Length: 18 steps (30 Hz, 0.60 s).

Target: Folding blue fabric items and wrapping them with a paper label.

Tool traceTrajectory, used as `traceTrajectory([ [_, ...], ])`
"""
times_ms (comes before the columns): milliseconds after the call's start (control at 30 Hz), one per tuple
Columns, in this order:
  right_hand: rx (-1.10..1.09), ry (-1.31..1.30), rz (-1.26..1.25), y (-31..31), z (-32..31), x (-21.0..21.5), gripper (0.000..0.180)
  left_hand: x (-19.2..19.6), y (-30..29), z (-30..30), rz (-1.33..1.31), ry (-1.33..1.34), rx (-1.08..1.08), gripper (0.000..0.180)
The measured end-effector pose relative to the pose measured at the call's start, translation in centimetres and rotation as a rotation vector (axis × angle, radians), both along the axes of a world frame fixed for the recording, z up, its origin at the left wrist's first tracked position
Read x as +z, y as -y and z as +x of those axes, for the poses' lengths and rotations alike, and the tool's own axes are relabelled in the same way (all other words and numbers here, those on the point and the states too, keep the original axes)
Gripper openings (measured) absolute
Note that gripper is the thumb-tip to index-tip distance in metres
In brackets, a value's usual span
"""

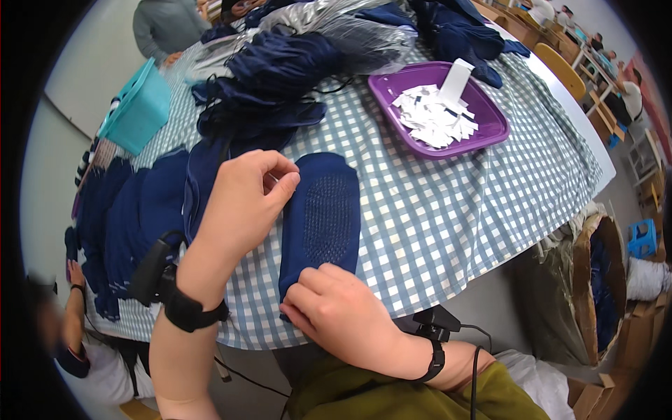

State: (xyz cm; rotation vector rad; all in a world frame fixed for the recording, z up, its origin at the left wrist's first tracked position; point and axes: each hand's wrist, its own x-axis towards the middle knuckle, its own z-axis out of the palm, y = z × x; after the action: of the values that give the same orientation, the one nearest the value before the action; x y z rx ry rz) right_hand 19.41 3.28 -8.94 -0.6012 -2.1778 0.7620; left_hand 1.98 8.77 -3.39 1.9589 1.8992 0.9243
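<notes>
A navy blue sock (329,210) with a patch of small pale dots lies flat on the checked tablecloth in front of me. My left hand (245,199) is at its upper left edge, thumb and forefinger brought together in a pinch. Whether anything sits between those fingertips is hidden. At the near end of the sock, my right hand (339,308) has its fingers curled down around the edge. Left of my left hand, a row of stacked navy socks (150,203) spreads along the table.
A purple basket (493,129) of white paper slips stands beyond the sock, to the right. Bundled navy socks (280,66) and clear plastic (364,42) cover the far side. A turquoise bin (143,105) stands at far left. Other people are around; one hand (75,273) touches the left edge.
</notes>
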Motion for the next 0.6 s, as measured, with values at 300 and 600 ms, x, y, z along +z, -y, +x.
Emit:
traceTrajectory([
  [300, 0.080, -0.057, 0.100, -0.1, 0.8, -1.4, 0.020, -3.1, -2.6, -0.2, -0.029, 0.032, 0.072, 0.021],
  [600, 0.033, -0.120, 0.114, 0.3, 1.0, -1.7, 0.015, -3.5, -3.3, -0.5, 0.006, 0.101, 0.174, 0.020],
])
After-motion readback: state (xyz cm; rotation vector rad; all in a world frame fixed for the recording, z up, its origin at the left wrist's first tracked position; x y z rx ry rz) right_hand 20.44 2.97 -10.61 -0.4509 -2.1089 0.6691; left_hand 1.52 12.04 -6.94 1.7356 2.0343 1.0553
